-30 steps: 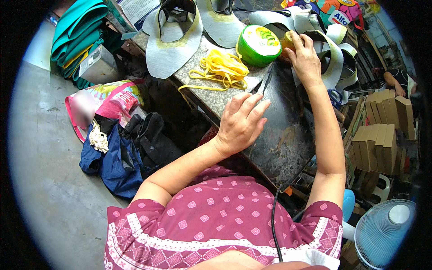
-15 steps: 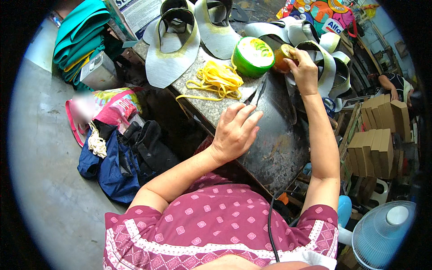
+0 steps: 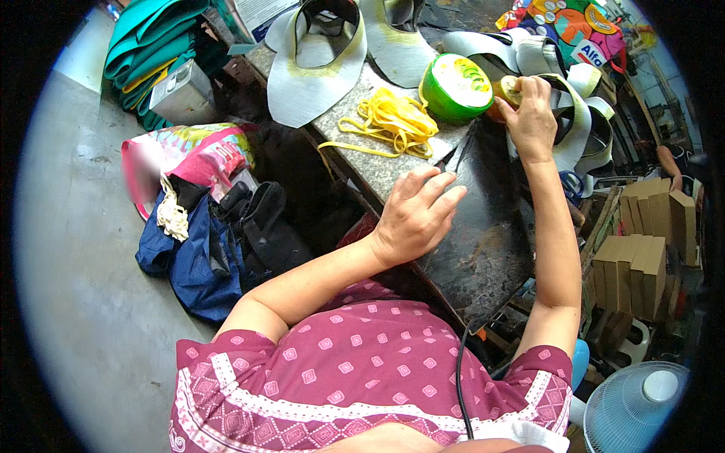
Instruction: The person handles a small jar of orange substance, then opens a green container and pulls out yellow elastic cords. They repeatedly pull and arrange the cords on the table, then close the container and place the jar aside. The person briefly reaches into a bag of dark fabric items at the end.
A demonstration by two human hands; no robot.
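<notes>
My right hand [image 3: 533,124] reaches to the far side of the bench. Its fingers and thumb close on the yellowish top of a small amber-brown jar [image 3: 499,104]; the hand hides part of it. Beside the jar stands a round green tub [image 3: 455,89] with a whitish top. My left hand [image 3: 420,211] hovers over the near bench edge, fingers loosely bent and apart, with nothing seen in it. Just beyond its fingertips lies a thin dark pointed tool [image 3: 458,157], partly covered. A tangle of yellow strips [image 3: 396,123] lies left of it.
Grey-white curved shoe-upper pieces [image 3: 317,79] stand along the back of the dark bench [image 3: 483,249]. Bags [image 3: 196,257] and folded green sheets [image 3: 147,49] are at left. Brown cartons [image 3: 630,275] and a fan [image 3: 638,408] are at right. Another person's arm [image 3: 670,166] shows far right.
The view has shifted, so the bench and its things sit further right and slightly higher. My right hand stays at the amber jar, and my left hand stays over the near edge.
</notes>
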